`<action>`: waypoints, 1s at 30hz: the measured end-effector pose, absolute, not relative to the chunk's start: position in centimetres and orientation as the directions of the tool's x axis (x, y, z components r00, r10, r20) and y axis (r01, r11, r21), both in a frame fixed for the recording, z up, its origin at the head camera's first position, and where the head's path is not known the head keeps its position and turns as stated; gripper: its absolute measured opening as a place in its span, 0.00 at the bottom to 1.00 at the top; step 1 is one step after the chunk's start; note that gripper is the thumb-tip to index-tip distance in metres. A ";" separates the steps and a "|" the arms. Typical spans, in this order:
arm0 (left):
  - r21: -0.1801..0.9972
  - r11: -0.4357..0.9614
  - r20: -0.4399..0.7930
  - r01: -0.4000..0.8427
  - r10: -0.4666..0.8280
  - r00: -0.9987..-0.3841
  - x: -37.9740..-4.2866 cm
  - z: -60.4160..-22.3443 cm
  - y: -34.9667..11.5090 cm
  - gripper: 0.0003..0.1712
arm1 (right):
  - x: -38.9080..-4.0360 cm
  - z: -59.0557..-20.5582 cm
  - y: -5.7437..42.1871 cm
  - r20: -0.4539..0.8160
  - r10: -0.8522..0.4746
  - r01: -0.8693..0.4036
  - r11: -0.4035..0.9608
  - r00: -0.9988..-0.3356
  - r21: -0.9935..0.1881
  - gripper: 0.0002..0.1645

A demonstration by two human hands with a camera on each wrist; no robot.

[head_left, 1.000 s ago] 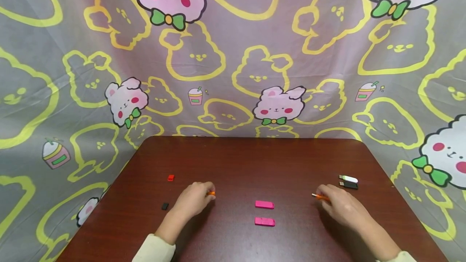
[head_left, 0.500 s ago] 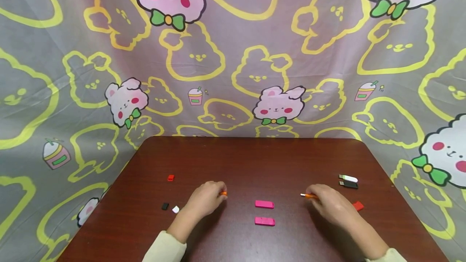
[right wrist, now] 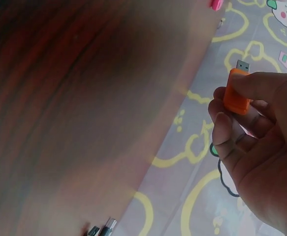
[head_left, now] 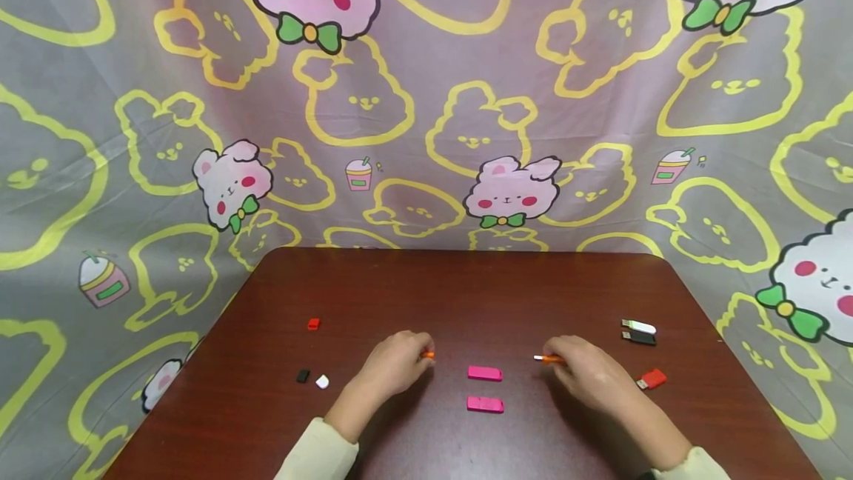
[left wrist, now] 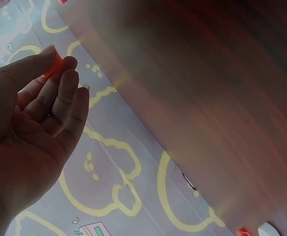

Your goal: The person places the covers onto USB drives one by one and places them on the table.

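My left hand (head_left: 397, 363) pinches a small orange USB stick cap (left wrist: 56, 65) between thumb and forefinger, mostly covered by the fingers. Opposite it, my right hand (head_left: 586, 370) holds an orange USB stick (right wrist: 237, 93) between thumb and fingers, its metal plug (right wrist: 242, 65) bare. In the head view that plug points left toward the left hand, with a gap between the two. Two pink USB sticks (head_left: 484, 373) lie one in front of the other on the table, between and slightly nearer than the hands.
On the left of the brown table (head_left: 466, 295) lie a red cap (head_left: 314, 324), a black cap (head_left: 303, 375) and a white cap (head_left: 323, 382). To the right are a white USB stick (head_left: 640, 327), a black one (head_left: 640, 338) and a red one (head_left: 652, 379), plugs exposed. Patterned cloth (head_left: 413, 95) hangs behind.
Both hands have moved inward, narrowing the gap between the orange cap and stick. The white cap and the red USB stick, hidden by the arms earlier, now show.
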State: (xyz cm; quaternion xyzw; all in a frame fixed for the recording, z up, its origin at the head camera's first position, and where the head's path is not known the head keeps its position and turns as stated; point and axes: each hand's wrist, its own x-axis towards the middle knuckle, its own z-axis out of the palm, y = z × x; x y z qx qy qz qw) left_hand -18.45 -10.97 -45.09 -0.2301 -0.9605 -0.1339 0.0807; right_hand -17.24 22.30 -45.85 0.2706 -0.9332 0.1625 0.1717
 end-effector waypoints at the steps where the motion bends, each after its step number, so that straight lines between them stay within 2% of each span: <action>1: 0.222 0.857 0.217 0.465 0.421 -0.881 -18.4 -45.1 -10.8 0.07 | -17.3 -45.9 22.2 0.408 -0.451 -0.562 0.800 -0.794 -0.210 0.14; 14: 0.225 0.840 0.228 0.494 0.447 -0.865 -18.4 -45.1 -9.8 0.06 | -17.3 -45.8 21.3 0.362 -0.474 -0.568 0.794 -0.802 -0.217 0.14; 25: 0.183 0.794 0.301 0.580 0.517 -0.801 -18.3 -44.9 -9.3 0.10 | -17.3 -46.2 21.1 0.386 -0.483 -0.586 0.782 -0.786 -0.215 0.15; 30: 0.171 0.788 0.297 0.591 0.531 -0.794 -18.3 -44.8 -9.1 0.10 | -17.2 -46.2 20.9 0.394 -0.485 -0.591 0.778 -0.781 -0.214 0.15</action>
